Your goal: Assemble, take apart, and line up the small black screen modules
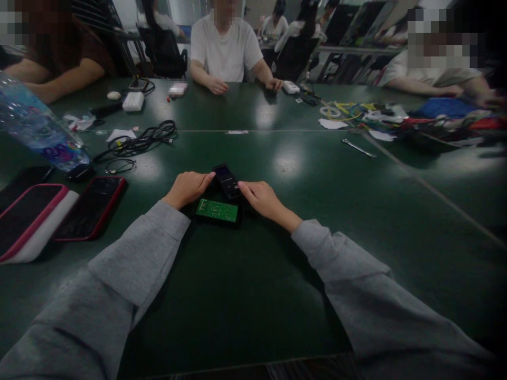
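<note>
Between my two hands is a black smartphone [226,181], slanted, with small lit text on its screen. My left hand [189,188] closes on its left edge, thumb along the side. On the opposite side, my right hand [259,198] grips the lower right edge with its thumb; the other fingers of both hands are mostly hidden. Just below the phone, nearer to me, a green circuit board [217,210] sits in a dark casing on the green table [245,295]. Neither hand visibly holds the board.
At left stand a tilted plastic bottle [43,126], a red-edged phone [95,206] and a pink-edged device [34,219]. Black cables [146,140] lie behind them. A wrench [358,148] and a pile of wires [356,111] are at right. Several people sit around.
</note>
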A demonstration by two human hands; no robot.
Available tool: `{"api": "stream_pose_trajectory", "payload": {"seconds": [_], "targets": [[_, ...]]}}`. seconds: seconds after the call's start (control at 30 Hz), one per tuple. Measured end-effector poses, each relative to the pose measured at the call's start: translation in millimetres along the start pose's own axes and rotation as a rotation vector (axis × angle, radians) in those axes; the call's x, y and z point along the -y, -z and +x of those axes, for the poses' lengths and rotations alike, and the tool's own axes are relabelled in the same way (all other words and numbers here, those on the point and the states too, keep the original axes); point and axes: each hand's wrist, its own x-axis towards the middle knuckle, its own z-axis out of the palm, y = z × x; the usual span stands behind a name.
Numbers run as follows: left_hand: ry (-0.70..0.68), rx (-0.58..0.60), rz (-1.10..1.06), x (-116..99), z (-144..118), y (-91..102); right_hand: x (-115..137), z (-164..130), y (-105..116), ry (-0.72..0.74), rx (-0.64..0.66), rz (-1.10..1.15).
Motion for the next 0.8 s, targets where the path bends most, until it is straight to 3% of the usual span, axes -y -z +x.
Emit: {"api": "stream_pose_trajectory", "payload": {"seconds": [0.8], "targets": [[-0.003,0.016,0.005,-2.0,-1.0,3.5,0.1,0.0,-0.4,-0.012,0.001,0.001]]}}
